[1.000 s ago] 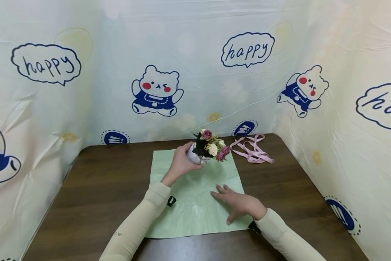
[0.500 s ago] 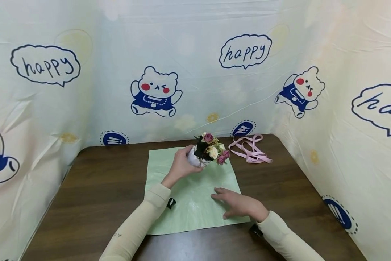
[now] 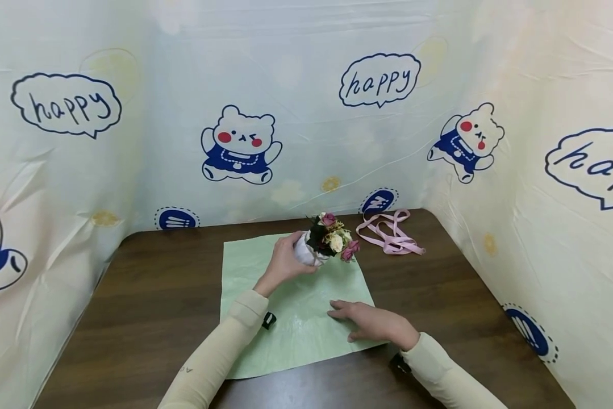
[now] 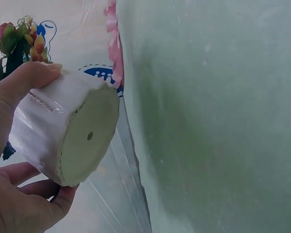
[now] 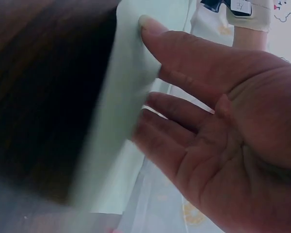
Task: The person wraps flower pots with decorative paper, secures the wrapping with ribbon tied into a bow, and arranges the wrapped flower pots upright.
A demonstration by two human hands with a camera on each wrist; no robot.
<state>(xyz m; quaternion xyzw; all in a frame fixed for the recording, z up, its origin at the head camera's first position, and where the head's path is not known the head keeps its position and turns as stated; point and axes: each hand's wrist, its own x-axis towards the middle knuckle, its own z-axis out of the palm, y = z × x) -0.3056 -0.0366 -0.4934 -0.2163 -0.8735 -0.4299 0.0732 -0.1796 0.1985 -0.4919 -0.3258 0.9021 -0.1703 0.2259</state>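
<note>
I'm watching the left hand (image 3: 282,262): it is gripping a white flowerpot (image 3: 306,251) of roses (image 3: 336,241), tilted above the far half of the green sheet (image 3: 296,343). The right hand (image 3: 376,324) is touching the sheet's right side, thumb and fingers apart.

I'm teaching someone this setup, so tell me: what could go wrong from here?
The pot is tilted and held off the paper by the left hand, so it might slip from the grip and drop. The flowers lean out sideways and could work loose if they aren't fixed in. The paper looks thin, so it may slide or crease if the right hand, which is over it, brushes it.
</note>
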